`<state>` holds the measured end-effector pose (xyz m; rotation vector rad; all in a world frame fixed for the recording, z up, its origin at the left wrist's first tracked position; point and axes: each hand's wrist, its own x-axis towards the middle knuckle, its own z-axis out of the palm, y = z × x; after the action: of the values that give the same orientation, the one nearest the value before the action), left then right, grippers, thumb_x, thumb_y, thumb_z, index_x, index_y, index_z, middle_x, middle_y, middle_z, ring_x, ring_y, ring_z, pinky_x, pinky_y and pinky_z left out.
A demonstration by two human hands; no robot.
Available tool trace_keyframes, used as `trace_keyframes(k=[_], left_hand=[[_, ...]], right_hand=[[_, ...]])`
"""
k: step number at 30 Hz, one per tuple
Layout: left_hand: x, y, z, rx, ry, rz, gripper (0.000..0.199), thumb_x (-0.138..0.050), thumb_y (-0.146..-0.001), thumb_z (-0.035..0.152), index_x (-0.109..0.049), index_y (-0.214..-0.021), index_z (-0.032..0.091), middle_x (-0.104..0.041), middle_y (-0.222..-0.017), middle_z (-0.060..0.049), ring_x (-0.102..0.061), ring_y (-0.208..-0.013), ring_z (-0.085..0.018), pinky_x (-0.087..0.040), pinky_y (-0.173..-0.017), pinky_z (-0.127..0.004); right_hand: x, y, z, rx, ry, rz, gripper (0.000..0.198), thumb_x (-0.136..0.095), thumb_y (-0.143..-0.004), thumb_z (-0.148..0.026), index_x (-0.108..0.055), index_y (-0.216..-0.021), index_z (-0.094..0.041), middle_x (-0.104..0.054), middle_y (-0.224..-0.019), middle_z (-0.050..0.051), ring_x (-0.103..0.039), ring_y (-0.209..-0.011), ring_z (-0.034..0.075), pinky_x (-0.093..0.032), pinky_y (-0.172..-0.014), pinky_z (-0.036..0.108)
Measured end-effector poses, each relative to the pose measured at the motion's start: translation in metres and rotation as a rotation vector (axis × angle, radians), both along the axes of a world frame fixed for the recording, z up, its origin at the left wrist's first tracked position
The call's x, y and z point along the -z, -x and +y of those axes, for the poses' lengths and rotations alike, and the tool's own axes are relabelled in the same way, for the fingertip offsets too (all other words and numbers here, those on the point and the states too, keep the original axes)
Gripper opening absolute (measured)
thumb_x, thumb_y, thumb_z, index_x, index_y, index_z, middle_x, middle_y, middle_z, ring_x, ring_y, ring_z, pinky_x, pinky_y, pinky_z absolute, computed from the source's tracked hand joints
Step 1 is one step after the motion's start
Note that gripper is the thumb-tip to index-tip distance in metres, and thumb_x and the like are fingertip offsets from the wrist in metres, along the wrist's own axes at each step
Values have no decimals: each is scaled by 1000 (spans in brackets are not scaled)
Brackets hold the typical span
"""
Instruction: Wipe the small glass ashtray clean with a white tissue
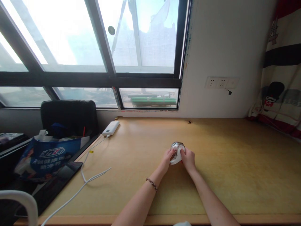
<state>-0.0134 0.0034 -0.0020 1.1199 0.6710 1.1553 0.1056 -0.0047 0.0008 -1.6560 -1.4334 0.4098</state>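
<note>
Both hands meet over the middle of the table (145, 191). My left hand (167, 159) is closed on the left side of a small, shiny, rounded object (178, 144) with dark and silvery patches; its kind is not clear. A crumpled white tissue (176, 160) lies against the near side of this object and hangs down between the hands. My right hand (188, 158) is closed at the right, its thumb pressing the tissue on the object. The fingers behind the object are hidden.
A white power bank (111, 128) with a white cable (70, 199) lies along the table's left edge. Left of the table are a black chair (69, 114) and a blue bag (50, 157). Wall sockets (217, 82) and a patterned curtain (282, 72) are at the right.
</note>
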Motion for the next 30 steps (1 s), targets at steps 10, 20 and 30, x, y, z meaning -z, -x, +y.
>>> trace_keyframes(k=[10,20,30], left_hand=[[-11,2,-8,162,-80,86,54,-65,-61,33,-51,-109,13,-61,-75,-5,-58,-62,-16,-46,-60,-28],[-10,3,-5,85,-81,95,48,-68,-59,30,-57,-102,12,-62,-83,-6,-58,-73,-19,-46,-67,-29],[-15,12,0,-62,-61,146,33,-62,-63,41,-65,-63,8,-60,-88,-9,-55,-67,-14,-41,-57,-21]], right_hand=[[3,2,2,-26,218,316,46,-25,-81,-37,-45,-44,-18,-49,-34,4,-45,-28,11,-33,-32,20],[-1,-1,5,8,150,260,28,-39,-71,-33,-52,-52,-16,-57,-43,6,-52,-35,14,-32,-33,19],[-13,-1,-5,-22,66,148,28,-45,-69,-40,-55,-59,-16,-55,-42,1,-50,-38,13,-33,-38,19]])
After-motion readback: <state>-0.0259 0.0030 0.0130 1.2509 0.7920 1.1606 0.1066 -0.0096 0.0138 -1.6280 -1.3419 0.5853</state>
